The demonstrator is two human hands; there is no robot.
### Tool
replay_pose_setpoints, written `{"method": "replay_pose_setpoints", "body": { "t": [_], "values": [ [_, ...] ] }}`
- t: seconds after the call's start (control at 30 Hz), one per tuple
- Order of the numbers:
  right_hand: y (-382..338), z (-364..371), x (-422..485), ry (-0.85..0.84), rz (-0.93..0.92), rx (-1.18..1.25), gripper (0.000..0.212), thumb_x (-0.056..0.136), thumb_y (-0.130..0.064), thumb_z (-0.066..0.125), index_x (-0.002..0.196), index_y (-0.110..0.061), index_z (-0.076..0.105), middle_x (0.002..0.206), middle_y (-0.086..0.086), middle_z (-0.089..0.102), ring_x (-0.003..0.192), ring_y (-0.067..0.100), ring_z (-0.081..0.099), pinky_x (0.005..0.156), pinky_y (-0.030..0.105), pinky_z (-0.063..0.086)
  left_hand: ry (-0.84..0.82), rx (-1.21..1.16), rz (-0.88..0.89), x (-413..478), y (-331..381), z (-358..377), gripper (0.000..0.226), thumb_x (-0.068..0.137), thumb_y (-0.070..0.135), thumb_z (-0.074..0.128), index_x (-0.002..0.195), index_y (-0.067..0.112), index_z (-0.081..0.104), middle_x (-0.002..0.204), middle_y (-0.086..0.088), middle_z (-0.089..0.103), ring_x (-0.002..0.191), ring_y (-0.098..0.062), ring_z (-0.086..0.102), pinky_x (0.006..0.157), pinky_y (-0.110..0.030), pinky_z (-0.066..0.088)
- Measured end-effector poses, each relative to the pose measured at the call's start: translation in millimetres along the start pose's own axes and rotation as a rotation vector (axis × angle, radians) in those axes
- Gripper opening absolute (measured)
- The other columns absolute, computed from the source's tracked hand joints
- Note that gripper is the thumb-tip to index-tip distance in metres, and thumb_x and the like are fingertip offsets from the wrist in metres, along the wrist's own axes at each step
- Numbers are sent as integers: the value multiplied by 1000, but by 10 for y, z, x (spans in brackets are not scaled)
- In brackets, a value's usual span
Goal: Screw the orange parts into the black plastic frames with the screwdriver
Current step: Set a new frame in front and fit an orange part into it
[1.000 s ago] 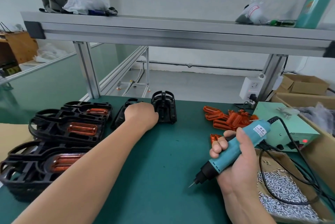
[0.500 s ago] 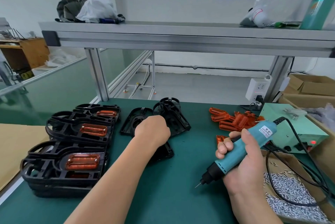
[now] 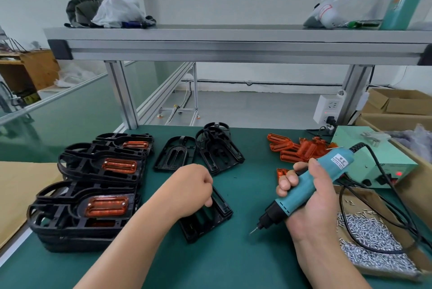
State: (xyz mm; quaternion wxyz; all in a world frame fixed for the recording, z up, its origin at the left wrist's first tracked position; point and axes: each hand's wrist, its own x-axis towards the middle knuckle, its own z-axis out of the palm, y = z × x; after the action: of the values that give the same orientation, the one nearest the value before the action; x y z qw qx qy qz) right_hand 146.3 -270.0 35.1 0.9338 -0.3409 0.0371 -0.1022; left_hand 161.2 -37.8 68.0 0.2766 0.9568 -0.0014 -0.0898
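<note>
My left hand (image 3: pixel 190 189) grips a black plastic frame (image 3: pixel 205 217) lying on the green mat in front of me; the hand hides the frame's far end. My right hand (image 3: pixel 306 195) holds the blue electric screwdriver (image 3: pixel 304 189), its bit (image 3: pixel 253 230) pointing down-left just above the mat, right of that frame. Two more empty black frames (image 3: pixel 219 148) lie behind. Loose orange parts (image 3: pixel 297 150) are heaped at the back right. Stacked frames with orange parts fitted (image 3: pixel 93 192) stand at the left.
A cardboard tray of small silver screws (image 3: pixel 371 239) sits at the right under the screwdriver cable. A pale green power box (image 3: pixel 371 153) with a red light stands behind it. An aluminium shelf (image 3: pixel 233 43) spans overhead. Cardboard boxes (image 3: pixel 397 101) are at the far right.
My left hand has pulled one black frame from the back of the mat toward me. The right hand with the screwdriver has stayed roughly in place.
</note>
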Motion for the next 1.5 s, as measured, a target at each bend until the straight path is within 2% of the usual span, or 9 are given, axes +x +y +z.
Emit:
{"method": "replay_pose_setpoints", "body": {
  "t": [0.07,0.13,0.23,0.43,0.63,0.9,1.0,1.23,1.5],
  "values": [
    [8,-6,0,-3,-4,-1,26,100,-33,61,81,-15,64,67,2,48,57,17,51,48,25,45,207,147,14,-9,-66,-38,29,95,18,45,106,27,71,82,11,75,58,-6,61,58,-27,55],
    [12,-13,0,-3,-9,-6,26,99,-34,63,82,-15,64,68,3,48,58,17,51,49,26,45,354,310,26,6,-168,-85,33,101,27,46,124,40,66,104,11,71,83,-14,69,71,-33,59],
    [3,-16,6,4,-16,-6,24,99,-34,64,84,-15,63,68,3,48,58,17,51,50,26,45,327,422,14,50,-306,-93,38,106,38,47,142,45,55,128,6,60,100,-22,69,76,-35,58],
    [-115,-24,37,20,-75,41,25,99,-34,63,85,-14,61,68,2,47,57,17,50,51,25,45,305,545,-4,21,-332,-8,34,102,49,45,132,43,61,117,4,56,91,-24,68,65,-33,50],
    [-274,-72,100,51,-128,75,24,96,-37,65,83,-17,61,69,0,47,59,15,49,52,24,44,234,569,7,-200,-240,-36,40,86,66,56,107,35,68,99,10,64,92,-17,67,72,-32,53],
    [-426,-177,213,138,-187,125,26,98,-37,64,84,-15,61,70,-1,48,60,15,51,55,24,44,47,721,8,-482,67,29,53,79,76,62,81,23,55,77,6,58,71,-17,55,55,-31,33],
    [-451,-203,238,166,-197,139,25,98,-37,65,88,-15,60,72,-1,49,62,15,51,57,25,44,35,708,14,-487,130,-1,56,81,78,60,81,22,57,78,6,60,74,-18,59,60,-30,39],
    [-462,-231,260,176,-199,159,25,98,-36,66,88,-15,59,72,0,50,61,15,52,55,25,46,169,563,114,-288,305,-25,44,93,64,49,92,24,66,85,5,67,82,-19,67,74,-34,56],
    [-454,-240,280,177,-185,153,26,100,-36,63,85,-16,60,69,-1,49,59,14,50,54,25,45,22,293,282,598,1005,400,36,96,44,58,82,13,70,80,-1,70,81,-25,69,69,-34,56]
  ]
}}
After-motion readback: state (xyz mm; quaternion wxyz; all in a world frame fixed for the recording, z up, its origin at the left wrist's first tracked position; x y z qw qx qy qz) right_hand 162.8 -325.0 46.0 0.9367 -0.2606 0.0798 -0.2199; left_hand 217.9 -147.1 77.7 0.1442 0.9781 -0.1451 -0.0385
